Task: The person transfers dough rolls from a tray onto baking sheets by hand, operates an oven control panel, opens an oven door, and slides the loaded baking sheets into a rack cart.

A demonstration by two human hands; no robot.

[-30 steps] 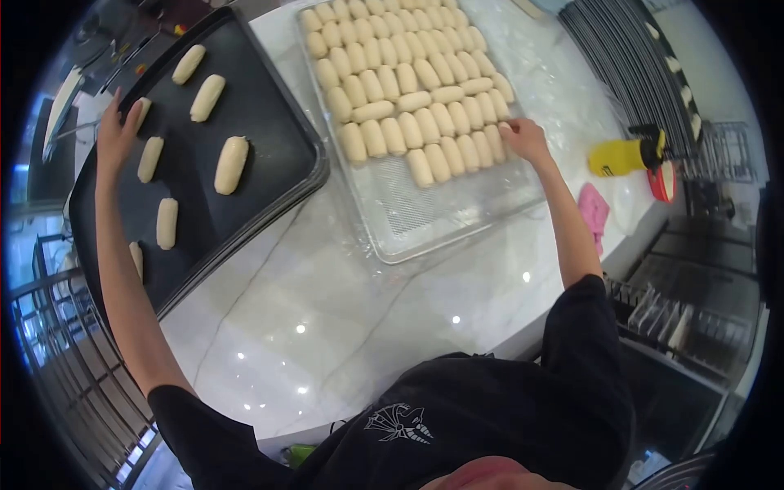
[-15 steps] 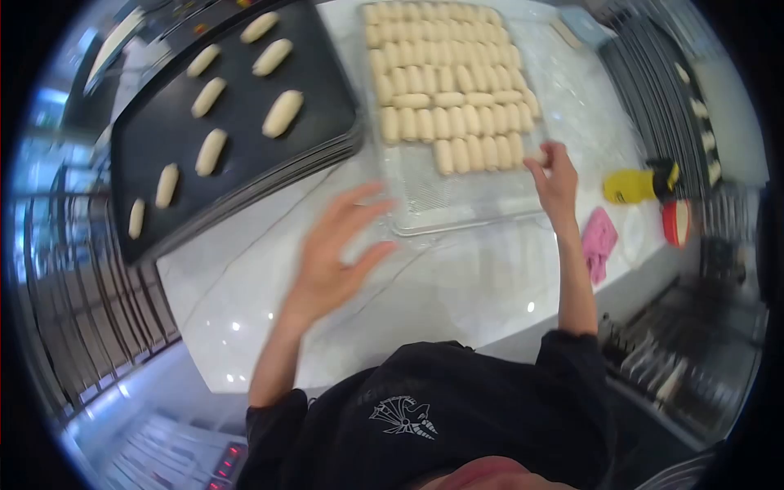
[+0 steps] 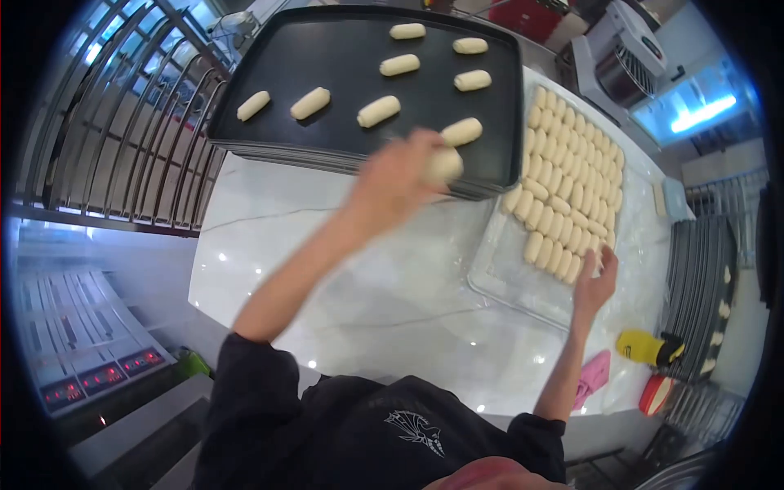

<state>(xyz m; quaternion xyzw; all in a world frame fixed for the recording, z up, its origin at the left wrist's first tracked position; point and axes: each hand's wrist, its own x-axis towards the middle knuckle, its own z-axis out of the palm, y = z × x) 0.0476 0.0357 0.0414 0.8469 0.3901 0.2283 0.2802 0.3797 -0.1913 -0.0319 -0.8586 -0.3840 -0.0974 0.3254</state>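
Note:
My left hand, smeared by motion, grips a pale dough roll over the front edge of a black baking tray. Beyond it, another dough roll lies on that tray, with several more spaced apart. On the right, a clear plastic tray carries tightly packed rows of dough rolls. At the near right end of these rows is my right hand, its thumb and fingers around a dough roll partly hidden by them.
Under the black tray is a stack of trays. A pink cloth, a yellow bottle and a red-rimmed container are at the right of the white marble table. More stacked trays stand farther right; a metal rack is left.
The view has turned toward the black tray. My left hand was empty and open over the table; now it holds a dough roll at the tray. My right hand stays by the packed rows.

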